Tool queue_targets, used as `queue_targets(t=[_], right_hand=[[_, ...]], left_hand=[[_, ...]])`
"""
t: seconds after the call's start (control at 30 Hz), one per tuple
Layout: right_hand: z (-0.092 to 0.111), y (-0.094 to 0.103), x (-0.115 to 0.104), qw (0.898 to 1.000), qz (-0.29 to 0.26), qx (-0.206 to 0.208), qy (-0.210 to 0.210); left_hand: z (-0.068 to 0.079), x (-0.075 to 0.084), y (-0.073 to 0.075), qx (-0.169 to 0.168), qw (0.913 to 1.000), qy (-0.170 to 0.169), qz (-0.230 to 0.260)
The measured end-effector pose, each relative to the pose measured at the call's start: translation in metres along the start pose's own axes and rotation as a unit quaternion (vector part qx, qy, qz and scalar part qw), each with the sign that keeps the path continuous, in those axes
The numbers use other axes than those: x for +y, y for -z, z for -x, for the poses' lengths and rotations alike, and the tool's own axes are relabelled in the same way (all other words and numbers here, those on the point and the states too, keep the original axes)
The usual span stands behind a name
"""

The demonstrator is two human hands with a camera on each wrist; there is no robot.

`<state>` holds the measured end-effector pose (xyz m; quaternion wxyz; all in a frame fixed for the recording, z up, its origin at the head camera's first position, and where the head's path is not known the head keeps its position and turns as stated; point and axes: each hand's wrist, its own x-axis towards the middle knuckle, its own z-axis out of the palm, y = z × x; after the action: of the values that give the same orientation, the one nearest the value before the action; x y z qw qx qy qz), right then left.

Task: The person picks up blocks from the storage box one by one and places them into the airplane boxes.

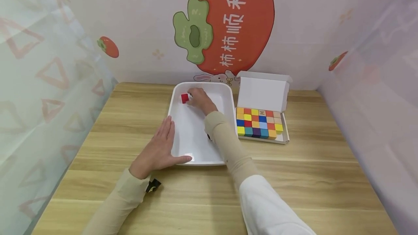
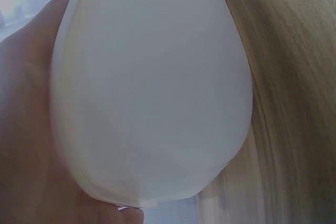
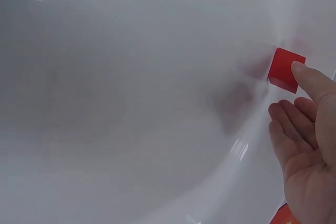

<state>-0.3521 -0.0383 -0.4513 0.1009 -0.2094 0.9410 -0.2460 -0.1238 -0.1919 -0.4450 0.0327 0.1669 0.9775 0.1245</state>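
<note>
A red cube [image 1: 184,98] lies in the far left part of a white tray [image 1: 196,133]. My right hand [image 1: 200,99] reaches into the tray just right of the cube. In the right wrist view, the thumb of my right hand [image 3: 310,156] overlaps a face of the red cube [image 3: 285,70], while the other fingers bend loosely, apart from it. Against the tray's near left corner rests my left hand [image 1: 158,149], fingers straight along the left side and thumb extended over the near rim. The left wrist view shows the tray's outer wall [image 2: 157,87] beside that hand [image 2: 26,119].
Right of the tray stands an open white box [image 1: 262,93] with rows of colored cubes [image 1: 259,122]. Both stand on a wooden table [image 1: 310,177]. A printed cloth [image 1: 147,21] hangs behind, with more cloth on either side.
</note>
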Motion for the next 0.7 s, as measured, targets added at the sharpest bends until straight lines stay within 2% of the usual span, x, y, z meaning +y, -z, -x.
queue_targets(t=[0.17, 0.47, 0.57, 0.7], right_hand=[[0.001, -0.004, -0.003, 1.0, 0.008, 0.016, 0.006], [0.006, -0.008, -0.005, 0.999, -0.02, 0.022, -0.018], [0.008, -0.001, -0.006, 1.0, -0.019, 0.023, -0.002], [0.013, 0.019, -0.009, 0.999, -0.029, 0.028, 0.028]], left_hand=[[0.0, 0.001, -0.002, 0.005, 1.0, -0.004, 0.0], [0.002, 0.003, -0.002, 0.008, 1.0, -0.003, 0.002], [0.003, 0.003, -0.001, 0.003, 1.0, -0.001, 0.007], [0.003, 0.003, 0.001, 0.003, 0.9999, 0.001, 0.009]])
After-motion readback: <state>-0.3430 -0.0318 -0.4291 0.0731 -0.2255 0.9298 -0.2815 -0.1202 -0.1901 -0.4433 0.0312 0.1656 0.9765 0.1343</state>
